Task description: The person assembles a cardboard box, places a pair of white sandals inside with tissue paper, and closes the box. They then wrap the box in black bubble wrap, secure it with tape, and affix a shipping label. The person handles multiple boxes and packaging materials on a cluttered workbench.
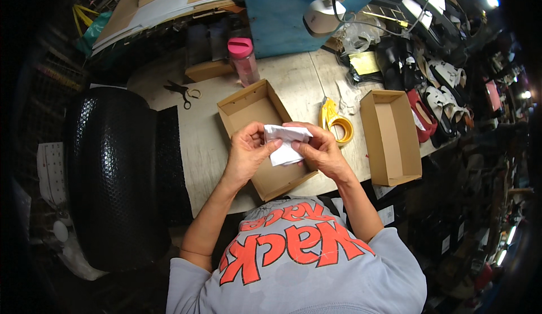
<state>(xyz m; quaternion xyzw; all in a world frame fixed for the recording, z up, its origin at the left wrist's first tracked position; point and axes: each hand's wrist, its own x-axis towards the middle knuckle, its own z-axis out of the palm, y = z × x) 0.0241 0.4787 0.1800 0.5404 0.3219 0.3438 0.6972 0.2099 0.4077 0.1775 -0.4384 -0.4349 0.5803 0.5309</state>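
A folded piece of white paper (287,147) is held between both hands, over an open cardboard box (248,106). My left hand (248,149) pinches its left side, thumb on top. On the right side, my right hand (324,149) grips it with the thumb pressed on its face. The box is tilted on the table, its inside plain brown where it shows; my hands and the paper hide its middle. To the right of my right hand lies a yellow tape dispenser (327,114) with a roll of tape.
Another open cardboard box (388,136) stands at the right. Black scissors (182,92) and a pink-lidded bottle (243,60) are on the table (206,170) beyond my left hand. A big roll of black bubble wrap (116,173) is at the left. Several shoes (443,102) are piled at the far right.
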